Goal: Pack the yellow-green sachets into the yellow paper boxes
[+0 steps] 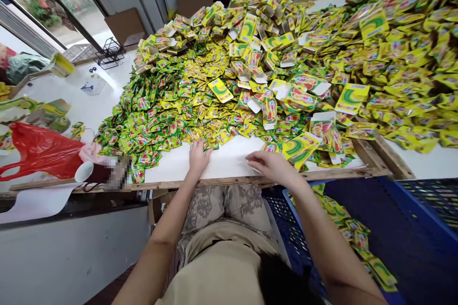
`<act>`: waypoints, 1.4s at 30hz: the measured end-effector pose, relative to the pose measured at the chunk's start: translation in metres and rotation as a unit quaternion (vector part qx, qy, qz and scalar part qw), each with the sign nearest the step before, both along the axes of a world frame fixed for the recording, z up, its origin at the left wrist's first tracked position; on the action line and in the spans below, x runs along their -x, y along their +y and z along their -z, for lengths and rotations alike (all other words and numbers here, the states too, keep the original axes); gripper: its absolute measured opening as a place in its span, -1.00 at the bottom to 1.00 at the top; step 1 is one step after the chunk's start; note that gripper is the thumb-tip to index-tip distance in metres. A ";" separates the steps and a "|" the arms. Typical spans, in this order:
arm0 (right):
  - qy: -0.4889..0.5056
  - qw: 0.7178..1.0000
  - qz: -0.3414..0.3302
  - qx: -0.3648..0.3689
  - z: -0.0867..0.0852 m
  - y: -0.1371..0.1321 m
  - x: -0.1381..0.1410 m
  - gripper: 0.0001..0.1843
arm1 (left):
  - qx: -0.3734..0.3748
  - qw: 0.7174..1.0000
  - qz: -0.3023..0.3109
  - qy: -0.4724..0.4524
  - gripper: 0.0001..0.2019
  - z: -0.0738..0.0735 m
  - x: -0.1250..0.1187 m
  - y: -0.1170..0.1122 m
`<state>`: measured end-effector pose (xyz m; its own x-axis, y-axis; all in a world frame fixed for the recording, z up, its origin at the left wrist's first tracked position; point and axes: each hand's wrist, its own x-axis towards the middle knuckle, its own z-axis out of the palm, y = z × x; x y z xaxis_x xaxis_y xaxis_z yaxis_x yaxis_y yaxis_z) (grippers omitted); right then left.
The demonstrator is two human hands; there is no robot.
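Note:
My left hand (199,157) lies at the near edge of a heap of small green and yellow sachets (171,100). Its fingers reach onto the lowest sachets, thumb held apart, and no firm grip shows. Over the bare white strip of tabletop (232,157), my right hand (272,167) points leftward with fingers and thumb slightly apart and nothing visible between them. Just right of that hand lies a yellow-green printed carton (301,147). Beside it an open-flapped small box (324,128) rests among others. More small cartons (250,26) are piled over the back of the heap.
Larger yellow packs (404,62) cover the table's right side, past a wooden divider (388,155). A dark mug (95,174) and red plastic bag (43,150) sit at the left edge. Below right, a blue crate (393,214) stands near filled packs (358,240). A black wire rack (109,53) stands back left.

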<state>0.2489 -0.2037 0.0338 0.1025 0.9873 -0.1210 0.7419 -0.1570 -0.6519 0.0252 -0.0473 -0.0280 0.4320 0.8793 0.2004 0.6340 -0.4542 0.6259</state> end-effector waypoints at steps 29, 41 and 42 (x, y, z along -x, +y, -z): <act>-0.112 0.987 0.040 -0.113 0.038 0.065 -0.021 -0.89 | 0.296 0.884 -0.094 -0.348 -0.74 -0.006 0.035 -0.013; 0.184 0.966 0.114 -0.140 0.050 0.033 0.050 -0.74 | 0.195 0.953 0.078 -0.217 -0.75 -0.025 -0.032 -0.050; 0.191 0.958 0.154 -0.146 0.052 0.029 0.040 -0.74 | 0.139 0.968 0.111 -0.176 -0.71 -0.027 -0.039 -0.047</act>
<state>0.2093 -0.1746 -0.0183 0.3979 0.9148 0.0692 0.3881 -0.0996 -0.9162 0.0638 -0.0946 -0.0007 0.5646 0.8138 0.1377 0.2661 -0.3375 0.9030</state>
